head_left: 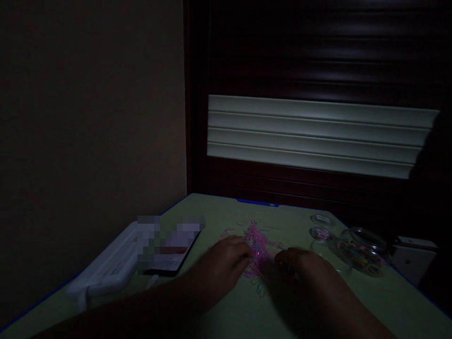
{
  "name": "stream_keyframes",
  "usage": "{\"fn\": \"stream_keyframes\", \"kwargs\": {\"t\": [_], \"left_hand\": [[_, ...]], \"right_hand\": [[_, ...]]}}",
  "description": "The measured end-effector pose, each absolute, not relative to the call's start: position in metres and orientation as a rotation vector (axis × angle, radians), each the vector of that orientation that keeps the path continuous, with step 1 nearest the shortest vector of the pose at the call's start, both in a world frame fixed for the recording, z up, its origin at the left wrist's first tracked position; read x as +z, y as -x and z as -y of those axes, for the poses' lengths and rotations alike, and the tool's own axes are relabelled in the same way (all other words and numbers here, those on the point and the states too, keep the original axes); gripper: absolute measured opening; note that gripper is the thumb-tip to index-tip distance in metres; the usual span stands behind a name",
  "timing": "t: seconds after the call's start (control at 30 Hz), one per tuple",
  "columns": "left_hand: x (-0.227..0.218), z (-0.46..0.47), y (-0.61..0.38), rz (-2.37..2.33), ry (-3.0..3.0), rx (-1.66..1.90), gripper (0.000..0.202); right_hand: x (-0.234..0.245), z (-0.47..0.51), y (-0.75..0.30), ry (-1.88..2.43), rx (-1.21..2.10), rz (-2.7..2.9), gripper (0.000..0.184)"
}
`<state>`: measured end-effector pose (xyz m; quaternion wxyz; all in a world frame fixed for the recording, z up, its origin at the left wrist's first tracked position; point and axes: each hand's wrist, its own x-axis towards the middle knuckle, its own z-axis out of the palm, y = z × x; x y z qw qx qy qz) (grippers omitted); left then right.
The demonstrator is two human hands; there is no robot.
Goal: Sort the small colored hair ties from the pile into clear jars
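A loose heap of small pink rubber bands (259,247), with a few pale blue ones among them, lies spread on the light green table (215,207). My left hand (226,259) is at the heap's left edge, fingers curled and pressed together; the fingertips touch or nearly touch the bands. On the right side, my right hand (302,263) is bent over with its fingers drawn together close to the heap. Dim light and the hands themselves hide what either hand pinches, if anything.
A clear jar of coloured bands (365,252) lies at the right, near a small round container (321,233) and a clear lid (323,220). At left are a white power strip (109,263) and a tablet-like device (176,252), partly blurred. A white box-like object (413,259) stands beyond the right edge.
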<state>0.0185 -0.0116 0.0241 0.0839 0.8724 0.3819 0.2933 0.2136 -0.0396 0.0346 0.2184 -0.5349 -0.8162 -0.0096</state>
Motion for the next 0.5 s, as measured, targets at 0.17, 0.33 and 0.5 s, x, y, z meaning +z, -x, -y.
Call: {"fn": "stream_keyframes", "kwargs": {"t": [0.17,0.33,0.5], "left_hand": [[0.003,0.012,-0.032,-1.132,-2.245,0.984,0.01],[-0.002,0.008,-0.033,-1.05,-2.028,1.022,0.011],[0.001,0.009,-0.032,-1.055,-2.072,1.03,0.01]], "right_hand": [[0.042,0.041,-0.213,1.499,0.111,2.202,0.02],[0.05,0.043,-0.209,1.419,0.161,2.168,0.025],[0.048,0.045,-0.203,1.362,0.128,2.217,0.018]]}}
